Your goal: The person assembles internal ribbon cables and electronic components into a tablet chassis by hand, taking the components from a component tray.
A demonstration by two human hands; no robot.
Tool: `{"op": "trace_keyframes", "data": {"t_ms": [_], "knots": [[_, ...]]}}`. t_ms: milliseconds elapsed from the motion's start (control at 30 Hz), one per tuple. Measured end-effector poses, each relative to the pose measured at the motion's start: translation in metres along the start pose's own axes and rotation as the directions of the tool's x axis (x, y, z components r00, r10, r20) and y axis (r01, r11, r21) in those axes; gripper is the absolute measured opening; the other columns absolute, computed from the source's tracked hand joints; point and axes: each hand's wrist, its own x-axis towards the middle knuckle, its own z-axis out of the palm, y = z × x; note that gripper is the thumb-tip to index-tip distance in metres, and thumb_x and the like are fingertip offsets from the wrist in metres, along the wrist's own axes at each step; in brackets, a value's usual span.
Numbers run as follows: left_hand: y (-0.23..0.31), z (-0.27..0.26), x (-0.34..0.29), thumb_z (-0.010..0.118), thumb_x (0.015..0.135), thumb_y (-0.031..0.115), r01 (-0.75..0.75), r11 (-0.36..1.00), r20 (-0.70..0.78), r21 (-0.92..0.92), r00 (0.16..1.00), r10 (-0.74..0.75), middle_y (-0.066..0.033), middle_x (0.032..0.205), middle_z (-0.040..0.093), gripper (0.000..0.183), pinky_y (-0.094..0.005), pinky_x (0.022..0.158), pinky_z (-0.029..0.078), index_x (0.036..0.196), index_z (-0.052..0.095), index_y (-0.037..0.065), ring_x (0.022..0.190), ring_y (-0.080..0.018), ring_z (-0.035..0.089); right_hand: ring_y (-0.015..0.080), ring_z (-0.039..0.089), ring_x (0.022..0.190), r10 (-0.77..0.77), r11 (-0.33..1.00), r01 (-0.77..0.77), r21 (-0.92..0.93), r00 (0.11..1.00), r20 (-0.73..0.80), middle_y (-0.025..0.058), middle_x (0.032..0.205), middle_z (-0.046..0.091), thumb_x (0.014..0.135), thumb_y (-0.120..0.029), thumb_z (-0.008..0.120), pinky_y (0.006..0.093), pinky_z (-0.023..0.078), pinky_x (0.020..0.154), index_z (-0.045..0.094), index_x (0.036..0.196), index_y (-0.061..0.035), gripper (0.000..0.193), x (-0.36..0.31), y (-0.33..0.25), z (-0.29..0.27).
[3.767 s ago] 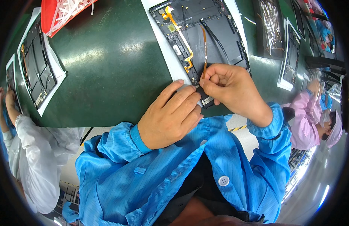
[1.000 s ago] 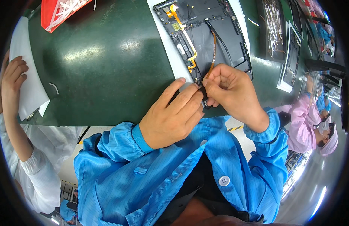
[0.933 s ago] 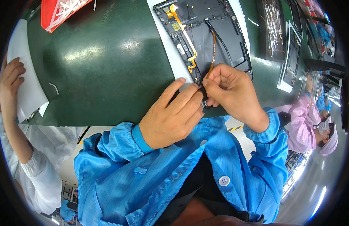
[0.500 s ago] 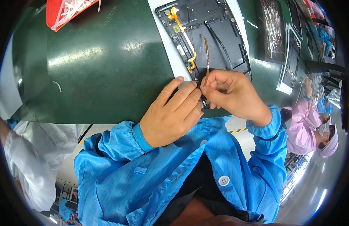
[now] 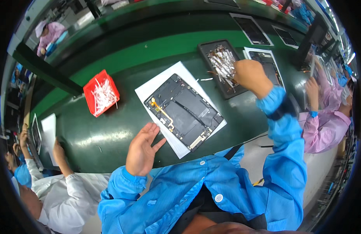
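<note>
An opened tablet housing (image 5: 180,117), dark inside, lies tilted on white sheets (image 5: 180,70) in front of me. A yellow-orange flex cable (image 5: 161,111) runs along its left side, and a black strip (image 5: 190,113) crosses its middle. My left hand (image 5: 142,150) hovers by the sheets' lower left edge, palm up, fingers apart, holding nothing. My right hand (image 5: 253,76) is curled at the right edge of a black tray (image 5: 232,93) piled with silvery and brown flex cables (image 5: 221,64). Its fingertips are hidden, so what they grip does not show.
A red bin (image 5: 87,97) of white strips stands to the left. Other opened tablets (image 5: 266,64) lie on paper at the far right. A dark post (image 5: 48,70) rises at the back left. Co-workers in white (image 5: 79,195) and pink (image 5: 326,128) sit on either side.
My right hand has left the tablet, where it pinched a brown flex cable, and moved right to the tray. My left hand has come off the tablet and opened. The view has shifted, showing more bench.
</note>
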Motion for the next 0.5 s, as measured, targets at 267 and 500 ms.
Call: {"op": "trace_keyframes", "data": {"t_ms": [267,500], "knots": [[0.019,0.005,-0.004,0.062,0.093,0.029,0.187,0.978,-0.127,-0.09,0.972,-0.197,-0.0209,0.137,0.051,0.041,-0.0602,0.116,0.035,0.121,0.053,0.001,0.136,-0.0313,0.046,0.042,0.07,0.08,-0.004,0.929,0.019,0.369,0.999,-0.043,0.0206,0.085,0.072,0.093,-0.025,0.063,0.0531,0.055,0.072,0.073,0.088,-0.0042,0.024,-0.026,-0.014,0.002],[0.02,0.006,0.027,0.065,0.092,0.029,0.268,0.961,-0.042,-0.072,0.961,-0.272,-0.0183,0.13,0.059,0.029,-0.0564,0.112,0.041,0.105,0.063,0.003,0.127,-0.0311,0.055,0.0418,0.068,0.076,0.065,0.902,-0.042,0.43,0.997,-0.039,0.0197,0.091,0.062,0.088,-0.039,0.077,0.0515,0.055,0.063,0.058,0.098,-0.0001,0.044,-0.112,-0.117,0.019]]}}
